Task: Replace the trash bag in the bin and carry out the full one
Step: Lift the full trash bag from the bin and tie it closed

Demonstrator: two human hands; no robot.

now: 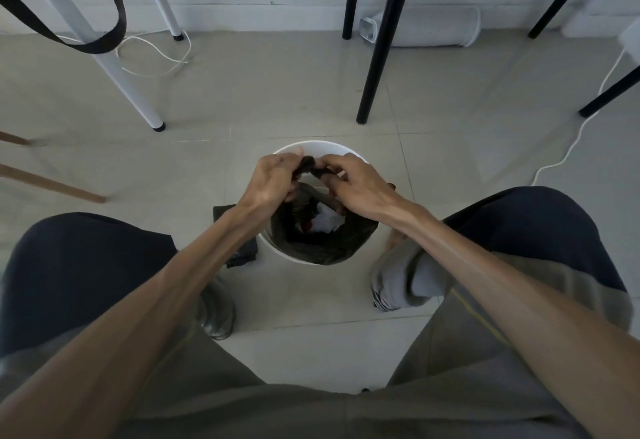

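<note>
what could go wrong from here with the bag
1. The bag still gapes on the near side, with white paper showing, so trash could spill if it is lifted before it is tied.
2. Both hands, left and right, pinch only a small bunch of film; it might tear or slip.
3. The light bin could rise with the bag.

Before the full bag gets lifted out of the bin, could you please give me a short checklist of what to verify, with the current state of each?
1. Both hands on the bag top: ok; left hand and right hand pinch the gathered black plastic.
2. Knot finished: cannot tell; fingers hide it.
3. Full bag closed: not ok; white trash shows through the near side.
4. White bin upright on the floor: ok.
5. Replacement bag ready: ok, probably; a folded black bag lies left of the bin.
</note>
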